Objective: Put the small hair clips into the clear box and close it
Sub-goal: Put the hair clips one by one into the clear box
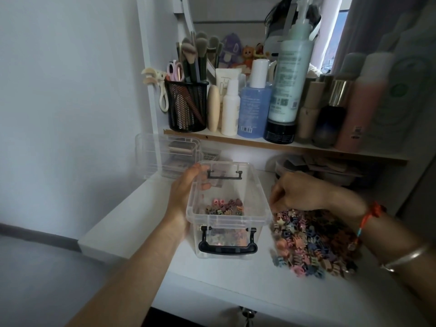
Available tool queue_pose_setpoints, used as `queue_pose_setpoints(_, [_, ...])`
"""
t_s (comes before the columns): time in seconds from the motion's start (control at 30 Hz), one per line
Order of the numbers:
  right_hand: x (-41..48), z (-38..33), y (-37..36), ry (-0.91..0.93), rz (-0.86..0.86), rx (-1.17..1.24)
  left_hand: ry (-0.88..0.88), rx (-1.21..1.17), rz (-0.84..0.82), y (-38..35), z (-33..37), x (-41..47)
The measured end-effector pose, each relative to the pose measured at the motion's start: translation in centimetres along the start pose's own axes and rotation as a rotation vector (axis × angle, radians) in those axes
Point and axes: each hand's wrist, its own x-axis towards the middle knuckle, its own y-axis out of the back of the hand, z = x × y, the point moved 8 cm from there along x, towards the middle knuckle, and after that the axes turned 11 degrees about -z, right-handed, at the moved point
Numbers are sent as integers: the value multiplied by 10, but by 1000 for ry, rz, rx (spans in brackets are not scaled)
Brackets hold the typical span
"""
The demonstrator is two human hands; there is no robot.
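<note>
Steadying hand: left hand [188, 185] grips the left wall of the clear plastic box with black handles [226, 220]; fingers curled over its rim
Small multicoloured hair clips [313, 241]: heaped on the white table [236, 291] just right of the box; a few lie inside it
Right hand [297, 192]: fingers curled down onto the heap; whether they pinch a clip, I cannot tell
Clear lid [165, 154]: off, behind the box
</note>
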Motion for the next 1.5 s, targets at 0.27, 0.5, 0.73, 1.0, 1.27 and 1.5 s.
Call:
queue_pose_setpoints(0.27, [6,-3,-8,15,13,-51,-4,-5,-24,-3,0,0])
queue_pose_setpoints(0.5, [0,-4,25,35,242,155,-12,2,-6,-1,0,-1])
queue_pose_setpoints(0.73, [-22,-29,50,290,260,746,-20,12,-9,-2,1,-2])
queue_pose_setpoints(1.0, [2,8,2,-121,115,-114,-13,20,2,-1,0,-2])
queue_pose_setpoints(1.27, [-2,1,24,-31,258,207,-25,33,12,-1,3,-3])
queue_pose_setpoints(1.5, [-22,-37,39,266,165,740,-14,29,5,-1,1,-3])
